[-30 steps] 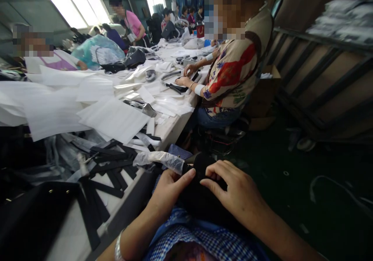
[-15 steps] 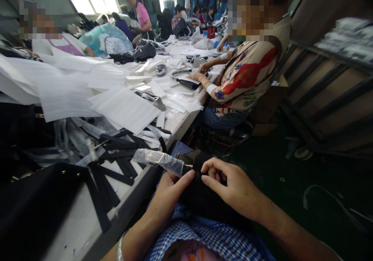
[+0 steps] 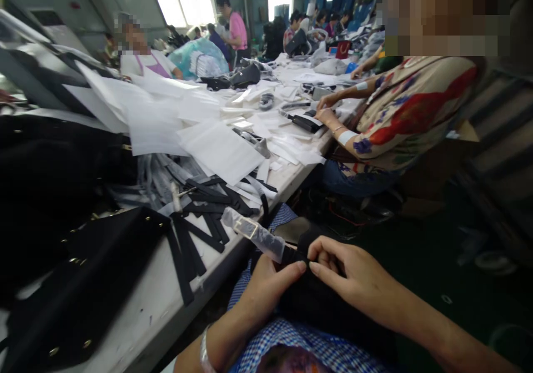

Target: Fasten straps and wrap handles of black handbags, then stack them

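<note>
Over my lap, my left hand (image 3: 268, 287) is closed on a black strap (image 3: 290, 255), with the thumb pressed along it. A gold buckle (image 3: 249, 228) sits at the strap's far end inside a clear plastic wrap (image 3: 268, 242). My right hand (image 3: 352, 270) has thumb and forefinger bent together in a pinch right beside the left thumb tip. What lies between those fingertips is too small and dark to make out. Black material (image 3: 328, 306) spreads under both hands, over a blue checked garment (image 3: 283, 334).
At my left runs a white table (image 3: 160, 328) holding a black bag (image 3: 104, 273), several black straps (image 3: 183, 256) and white foam sheets (image 3: 227, 148). A co-worker in a floral top (image 3: 416, 112) sits at the right, working on a dark item. Others work farther back.
The view has swung left, so the table and people appear farther right. My hands have drawn closer, their thumb tips now almost meeting. The wrapped buckle end tilts more steeply.
</note>
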Tool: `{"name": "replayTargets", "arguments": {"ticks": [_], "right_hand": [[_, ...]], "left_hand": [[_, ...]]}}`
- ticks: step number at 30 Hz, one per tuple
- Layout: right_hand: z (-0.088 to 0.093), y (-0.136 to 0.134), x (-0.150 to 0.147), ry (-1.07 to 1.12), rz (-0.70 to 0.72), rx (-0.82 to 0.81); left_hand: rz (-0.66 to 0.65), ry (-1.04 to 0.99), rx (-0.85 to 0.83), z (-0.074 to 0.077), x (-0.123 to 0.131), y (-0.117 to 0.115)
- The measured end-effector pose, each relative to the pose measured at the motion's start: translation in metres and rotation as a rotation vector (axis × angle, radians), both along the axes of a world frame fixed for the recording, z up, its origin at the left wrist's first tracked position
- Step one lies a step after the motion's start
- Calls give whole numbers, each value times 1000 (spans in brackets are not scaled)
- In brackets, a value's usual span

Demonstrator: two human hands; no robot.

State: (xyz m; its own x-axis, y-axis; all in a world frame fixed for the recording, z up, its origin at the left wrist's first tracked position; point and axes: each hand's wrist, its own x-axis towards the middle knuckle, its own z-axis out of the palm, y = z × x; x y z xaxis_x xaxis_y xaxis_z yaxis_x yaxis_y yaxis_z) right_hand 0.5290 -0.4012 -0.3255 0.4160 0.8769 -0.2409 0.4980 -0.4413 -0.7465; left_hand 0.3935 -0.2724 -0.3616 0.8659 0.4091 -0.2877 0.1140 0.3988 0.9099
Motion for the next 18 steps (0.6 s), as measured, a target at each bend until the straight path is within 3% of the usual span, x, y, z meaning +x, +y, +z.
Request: {"name": "replayTargets", "arguments": {"ticks": [6, 10, 12, 14, 18], "right_hand": [[-11, 17, 9, 24, 165, -135], [-1, 49, 35, 263, 355, -240], [6, 85, 44, 262, 414, -220], [8, 136, 45, 143, 438, -93], [-14, 261, 12, -3, 583, 109]], "left_hand": [[89, -5, 43, -14, -11, 6], [128, -20, -9, -21, -21, 14], [139, -47, -56, -25, -24, 19], [151, -91, -113, -28, -27, 25], [127, -127, -146, -28, -30, 40]]}}
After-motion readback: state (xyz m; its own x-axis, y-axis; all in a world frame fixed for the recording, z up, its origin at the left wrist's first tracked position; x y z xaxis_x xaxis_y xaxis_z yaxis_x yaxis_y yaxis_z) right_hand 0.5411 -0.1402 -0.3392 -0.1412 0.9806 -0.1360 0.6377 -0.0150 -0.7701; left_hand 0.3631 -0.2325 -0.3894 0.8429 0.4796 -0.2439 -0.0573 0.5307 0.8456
